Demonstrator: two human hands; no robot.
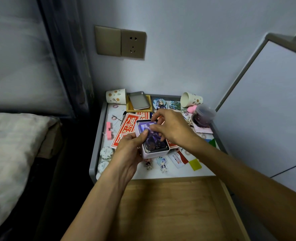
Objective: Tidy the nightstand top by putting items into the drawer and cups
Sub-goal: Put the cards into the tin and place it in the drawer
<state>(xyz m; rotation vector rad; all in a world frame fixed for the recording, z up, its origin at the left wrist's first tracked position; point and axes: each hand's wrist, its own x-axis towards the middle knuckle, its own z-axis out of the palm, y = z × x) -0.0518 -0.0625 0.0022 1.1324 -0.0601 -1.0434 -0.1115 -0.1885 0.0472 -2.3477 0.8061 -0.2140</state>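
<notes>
White card box (154,153) held just above the cluttered nightstand top (187,173), left hand (126,153) gripping its near-left side, thumb on the purple cards (153,142) inside, right hand (173,129) pinching those cards from above, open drawer (170,206) in front.

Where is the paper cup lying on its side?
In the head view, the cup lies at the back right corner of the nightstand, just behind the pink sponge and clear jar.

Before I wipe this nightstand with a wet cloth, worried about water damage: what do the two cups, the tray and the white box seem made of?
Left cup and tipped cup: likely matte printed paper, rolled rims. Tray: yellowish wood or bamboo. Box, in the left hand: smooth, faintly glossy, rounded corners; tin or plastic, unclear. Right hand pinches its cards.
</notes>
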